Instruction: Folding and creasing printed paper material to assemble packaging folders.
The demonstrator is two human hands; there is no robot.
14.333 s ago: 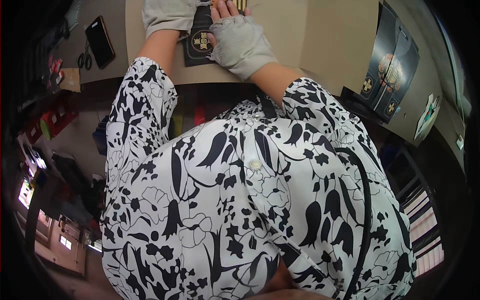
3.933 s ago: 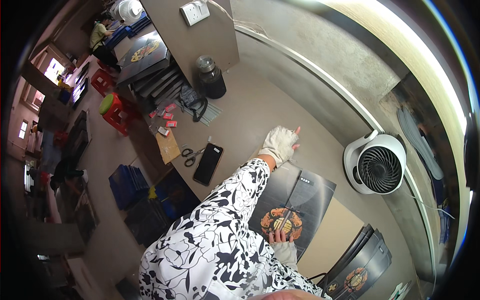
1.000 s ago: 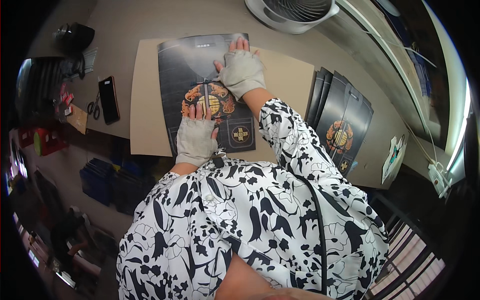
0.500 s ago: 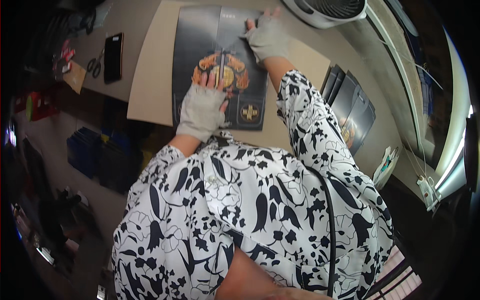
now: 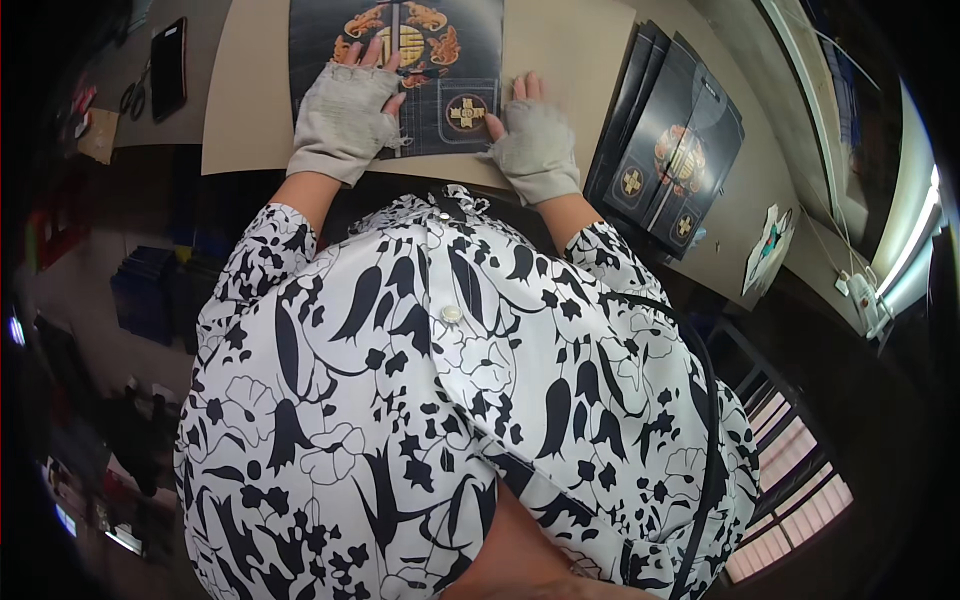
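Fingers flat, both gloved hands pressing dark printed sheet (image 5: 400,60) | dark package stack (image 5: 665,140) right, on tan board (image 5: 570,60)

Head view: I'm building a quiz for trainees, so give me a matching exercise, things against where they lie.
Things:
1 left hand
2 right hand
3 stack of dark sheets
4 black phone

Places:
A far left on the table
B right of the brown board
C flat on the dark printed sheet
D at that sheet's lower right corner

Pairs: 1-C, 2-D, 3-B, 4-A

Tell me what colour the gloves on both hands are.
Light grey, fingerless, on the left hand and right hand; head view.
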